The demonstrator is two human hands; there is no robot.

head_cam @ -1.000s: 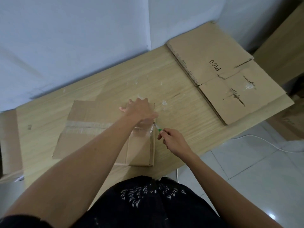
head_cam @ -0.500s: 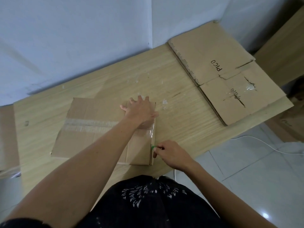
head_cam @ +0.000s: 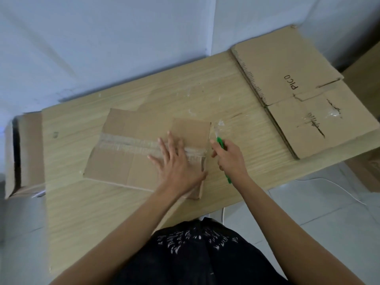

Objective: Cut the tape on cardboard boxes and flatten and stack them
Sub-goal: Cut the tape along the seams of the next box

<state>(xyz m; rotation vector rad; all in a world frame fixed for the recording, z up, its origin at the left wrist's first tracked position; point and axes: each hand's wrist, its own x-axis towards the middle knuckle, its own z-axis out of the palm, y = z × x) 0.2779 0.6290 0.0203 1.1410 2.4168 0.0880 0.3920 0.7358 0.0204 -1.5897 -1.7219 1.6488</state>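
The cardboard box (head_cam: 123, 165) lies flat on the table (head_cam: 102, 202), its long axis and tape strip (head_cam: 127, 143) running left to right. The left hand (head_cam: 177, 163) presses its right end with straight, spread fingers (palm down). The right hand (head_cam: 231, 159), just beside the box's right edge, clasps a green cutter (head_cam: 221, 141) with its tip pointing away.

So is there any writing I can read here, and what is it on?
"PICO": on the flattened box, right end of the table.
White print on the black shirt: too blurred to read.
Small mark near the table's left end: too small to read.
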